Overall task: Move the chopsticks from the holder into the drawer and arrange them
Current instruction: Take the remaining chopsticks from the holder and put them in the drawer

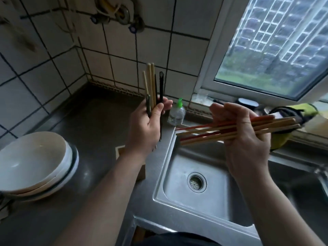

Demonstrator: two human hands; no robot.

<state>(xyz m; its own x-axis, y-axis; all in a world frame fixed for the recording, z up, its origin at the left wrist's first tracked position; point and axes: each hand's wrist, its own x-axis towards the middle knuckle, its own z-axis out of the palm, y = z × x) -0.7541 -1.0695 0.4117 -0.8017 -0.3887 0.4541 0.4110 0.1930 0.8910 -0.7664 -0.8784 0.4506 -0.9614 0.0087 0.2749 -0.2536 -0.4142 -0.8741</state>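
**Holding two loose bundles over the sink edge**

Starting at the left, a stack of white bowls (33, 164) sits on the dark counter (99, 110), well clear of the hands. The left hand (144, 125) is closed around a mixed upright bundle (153, 89): pale wooden chopsticks together with a few dark, thin utensils, their tops fanned apart above the fingers. Because these pieces differ in thickness and length, the thinner dark ones could slide down through the grip and land on the counter or roll toward the sink (204, 181).

Just right of that hand stands a small bottle with a green cap (177, 113), near enough that a swing of the bundle could knock it over.

Further right, the right hand (243, 139) grips a second bundle of chopsticks (230, 128), red and wooden, lying roughly level with the tips pointing left over the sink rim. They are uneven at the ends and splayed, so a loosened pinch could spill several into the basin, perhaps toward the drain (196, 182).

No drawer shows here, and I cannot pick out the holder with confidence. Turning away with both hands full risks catching the long ends on the window frame (248, 89) or the counter edge.
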